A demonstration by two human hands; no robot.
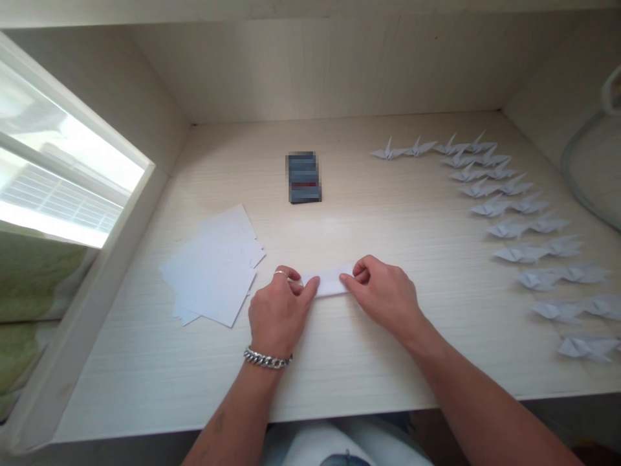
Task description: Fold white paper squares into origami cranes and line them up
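Note:
A white sheet of paper [332, 281], folded into a narrow rectangle, lies on the pale wooden surface in front of me. My left hand [281, 301], with a ring and a chain bracelet, pinches its left end between thumb and fingers. At the right end, my right hand [383, 288] grips the paper, thumb on top and fingers curled behind. Just left of my left hand is a loose, fanned pile of white paper sheets [213, 272].
Folded paper cranes [509, 207] stand in rows along the right side and far right. A dark blurred rectangular object [304, 177] lies towards the back. Walls enclose the surface at back and sides; a window [63, 142] is at left, a grey cable [577, 188] at right.

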